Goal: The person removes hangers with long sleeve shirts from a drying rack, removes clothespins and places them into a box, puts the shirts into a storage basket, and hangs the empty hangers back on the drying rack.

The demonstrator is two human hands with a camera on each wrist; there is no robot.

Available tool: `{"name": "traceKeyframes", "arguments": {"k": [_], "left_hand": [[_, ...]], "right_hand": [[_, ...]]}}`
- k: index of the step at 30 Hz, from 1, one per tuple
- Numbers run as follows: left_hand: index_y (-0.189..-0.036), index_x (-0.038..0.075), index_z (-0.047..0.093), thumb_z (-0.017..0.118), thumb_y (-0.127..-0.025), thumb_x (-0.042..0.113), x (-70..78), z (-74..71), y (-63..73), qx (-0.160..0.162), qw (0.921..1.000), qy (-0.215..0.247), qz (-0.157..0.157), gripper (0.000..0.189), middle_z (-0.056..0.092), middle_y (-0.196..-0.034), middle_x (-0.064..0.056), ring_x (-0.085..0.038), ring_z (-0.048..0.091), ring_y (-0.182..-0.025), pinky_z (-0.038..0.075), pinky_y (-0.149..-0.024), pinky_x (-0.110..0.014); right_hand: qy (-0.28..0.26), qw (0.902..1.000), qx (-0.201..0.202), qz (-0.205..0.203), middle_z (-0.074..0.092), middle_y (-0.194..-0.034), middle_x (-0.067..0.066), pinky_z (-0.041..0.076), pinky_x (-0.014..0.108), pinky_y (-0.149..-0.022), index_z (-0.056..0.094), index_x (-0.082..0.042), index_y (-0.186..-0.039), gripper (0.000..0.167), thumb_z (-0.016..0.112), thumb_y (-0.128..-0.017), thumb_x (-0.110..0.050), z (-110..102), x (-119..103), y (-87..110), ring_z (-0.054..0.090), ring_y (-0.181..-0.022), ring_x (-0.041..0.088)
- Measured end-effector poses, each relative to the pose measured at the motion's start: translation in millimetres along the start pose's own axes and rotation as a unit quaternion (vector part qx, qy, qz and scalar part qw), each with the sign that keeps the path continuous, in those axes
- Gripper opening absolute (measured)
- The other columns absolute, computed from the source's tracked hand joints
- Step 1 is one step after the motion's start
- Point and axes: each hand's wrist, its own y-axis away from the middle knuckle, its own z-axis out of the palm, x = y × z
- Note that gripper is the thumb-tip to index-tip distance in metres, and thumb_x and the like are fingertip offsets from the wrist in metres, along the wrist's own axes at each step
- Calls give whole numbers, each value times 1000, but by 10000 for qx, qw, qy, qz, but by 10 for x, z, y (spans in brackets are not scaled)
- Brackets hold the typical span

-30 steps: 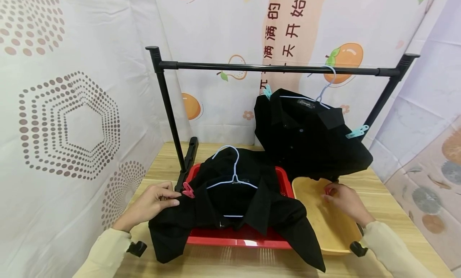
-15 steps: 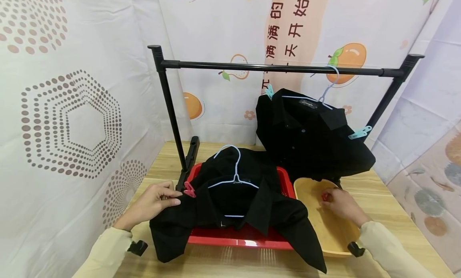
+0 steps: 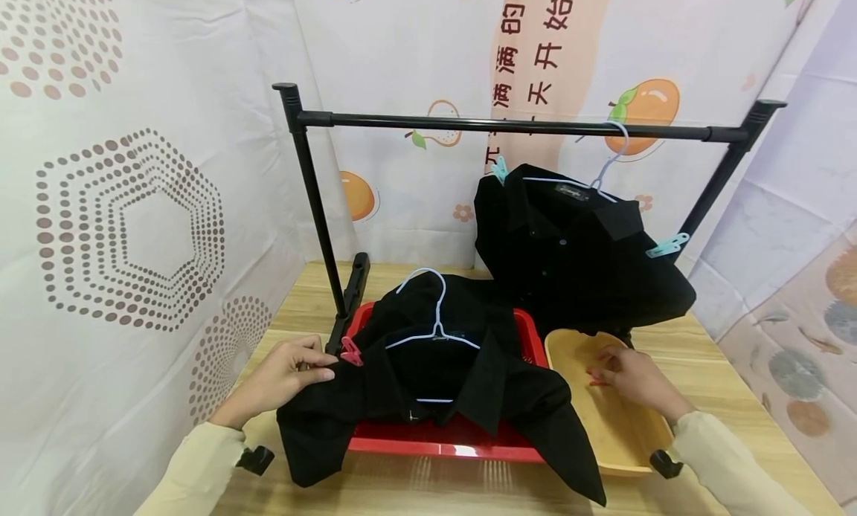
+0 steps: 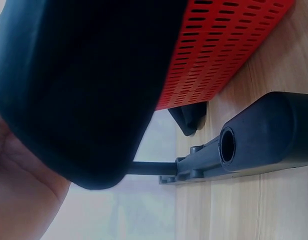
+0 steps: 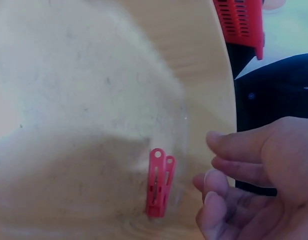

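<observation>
A black collared shirt [image 3: 395, 386] on a pale blue hanger [image 3: 437, 308] lies over the red basket [image 3: 442, 449], with a pink clothespin [image 3: 351, 352] clipped at its left shoulder. Beside that clip, my left hand [image 3: 288, 371] pinches the shoulder cloth between thumb and fingers; in the left wrist view black cloth [image 4: 89, 90] hides the fingertips. My right hand [image 3: 639, 375] is over the tan tray [image 3: 612, 434]. Its fingers are loosely bent and hold nothing. A red clothespin [image 5: 158, 184] lies in the tray just off those fingertips.
Behind the basket stands a black garment rack [image 3: 469, 123]. A second black shirt [image 3: 569, 271] hangs tilted from its bar at right, with light blue clothespins [image 3: 667, 245] on its shoulders. The rack's foot [image 4: 264, 135] lies close beside the basket's left side.
The red clothespin has left my right fingertips and now lies in the tray. My right hand has shifted slightly left and down. My left hand stays at the shirt's shoulder.
</observation>
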Motion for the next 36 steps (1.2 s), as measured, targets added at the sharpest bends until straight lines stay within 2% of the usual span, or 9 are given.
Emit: {"name": "traceKeyframes", "arguments": {"k": [5,10,17,22,36], "left_hand": [[-108,4,82,78,-88,1,-2,7,10,60,10000,28,41,20,51,-75,11,-5,46,-66,44,-61,-25],[-107,4,82,78,-88,3,21,8,16,91,10000,17,35,19,51,-75,10,-5,45,-65,44,-61,-25],[-107,2,81,78,-89,4,46,6,17,94,9999,46,18,19,52,-78,7,-6,45,-66,42,-60,-26],[-108,3,81,78,-89,5,48,5,13,82,9999,68,12,19,53,-78,8,-7,46,-66,43,-61,-25],[-106,3,81,78,-89,4,60,12,11,94,9999,53,103,18,50,-76,9,-5,44,-65,43,-61,-25]], "right_hand": [[-321,9993,-118,162,72,-86,1,46,30,-60,71,2,-113,28,75,-96,-21,-66,-77,40,57,-71,15],[-462,9988,-69,115,72,-89,-1,48,30,-66,73,-1,-111,25,75,-96,-22,-105,-167,84,63,-78,13],[-1260,9918,-222,62,72,-92,5,52,29,-52,71,-3,-116,23,69,-101,-20,-187,-332,109,66,-72,10],[-1343,9908,-154,-47,71,-87,-3,51,29,-52,72,-8,-115,21,67,-102,-24,-219,-440,119,65,-68,8],[-1354,9890,359,-469,64,-82,-2,52,29,-53,73,-14,-109,15,66,-103,-26,-318,-883,161,60,-59,9]]}}
